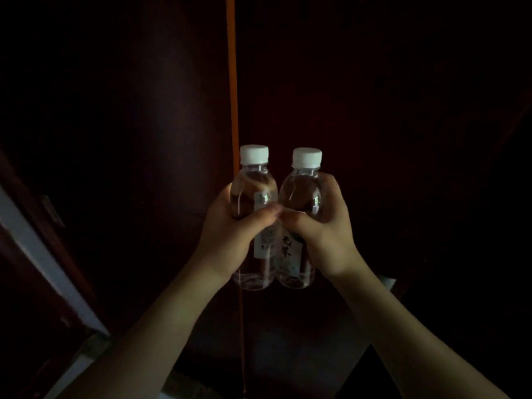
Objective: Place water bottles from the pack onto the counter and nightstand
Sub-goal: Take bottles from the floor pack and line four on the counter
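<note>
- Dark wooden panels [115, 110] are filling the space beyond my hands, with a thin orange strip [231, 82] running up behind the left bottle.
- My left hand [230, 228] is gripping the left water bottle [253, 197], fingers curled round it.
- My right hand [325, 228] is gripping the right water bottle [302, 197] likewise.
- I am holding both bottles upright, touching side by side, thumbs meeting in front.

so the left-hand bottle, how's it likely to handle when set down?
The left bottle, gripped by the left hand, looks full of clear water, so probably heavy for its size and fairly firm. Tall, narrow and round: likely tippy if set down crooked, and apt to roll on its side. Smooth plastic may be slippery.
</note>
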